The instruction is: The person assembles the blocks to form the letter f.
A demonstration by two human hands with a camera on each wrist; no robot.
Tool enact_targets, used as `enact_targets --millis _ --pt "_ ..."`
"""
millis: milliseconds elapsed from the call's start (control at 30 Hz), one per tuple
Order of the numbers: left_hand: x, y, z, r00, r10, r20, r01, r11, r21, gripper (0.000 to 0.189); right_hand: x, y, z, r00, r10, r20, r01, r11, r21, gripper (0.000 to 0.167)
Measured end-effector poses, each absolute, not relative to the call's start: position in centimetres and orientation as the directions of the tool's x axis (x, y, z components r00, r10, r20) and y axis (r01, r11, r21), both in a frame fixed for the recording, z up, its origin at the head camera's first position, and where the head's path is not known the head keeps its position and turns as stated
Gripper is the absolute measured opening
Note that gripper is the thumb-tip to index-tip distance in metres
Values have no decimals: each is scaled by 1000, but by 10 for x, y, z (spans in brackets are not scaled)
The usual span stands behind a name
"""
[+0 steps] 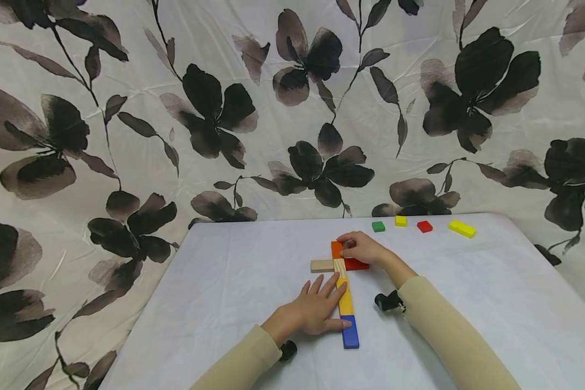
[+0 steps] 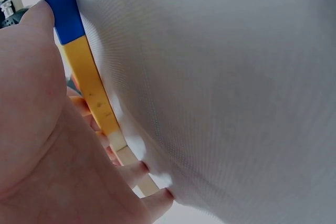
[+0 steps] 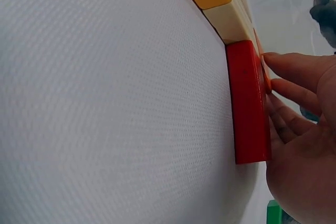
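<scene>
Wooden blocks form a cross on the white table. Its long line has a blue block [image 1: 351, 337], a yellow block [image 1: 345, 301], a natural-wood block [image 1: 339, 267] and, at the far end, an orange block [image 1: 337, 248]. A beige block [image 1: 322, 266] juts out left and a red block [image 3: 248, 103] right. My left hand [image 1: 314, 311] lies with fingers spread along the line, thumb at the blue block and fingertips by the yellow one. Thumb and forefinger of my right hand [image 1: 365, 249] pinch the orange block, above the red one.
Along the table's back edge lie a small green block [image 1: 378, 226], a small yellow block [image 1: 401, 221], a small red block [image 1: 424, 226] and a longer yellow block [image 1: 462, 228]. Behind the table [image 1: 214, 303] hangs a floral cloth [image 1: 253, 124].
</scene>
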State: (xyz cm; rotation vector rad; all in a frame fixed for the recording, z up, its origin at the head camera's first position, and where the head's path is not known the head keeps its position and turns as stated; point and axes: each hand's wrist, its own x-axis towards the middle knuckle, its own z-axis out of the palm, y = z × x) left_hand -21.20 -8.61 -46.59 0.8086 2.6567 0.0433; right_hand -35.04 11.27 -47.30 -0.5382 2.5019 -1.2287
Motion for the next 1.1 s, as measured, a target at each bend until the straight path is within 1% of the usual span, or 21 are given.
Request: enact_targets --millis 567,1100 --pt "-213 -86 -466 -769 549 -327 542 832 122 92 -351 113 -473 -885 -455 -101 -194 556 -809 44" --pt "-212 -86 -465 -770 549 -325 542 832 121 91 -353 109 -475 -883 -463 -78 -233 576 -783 41"
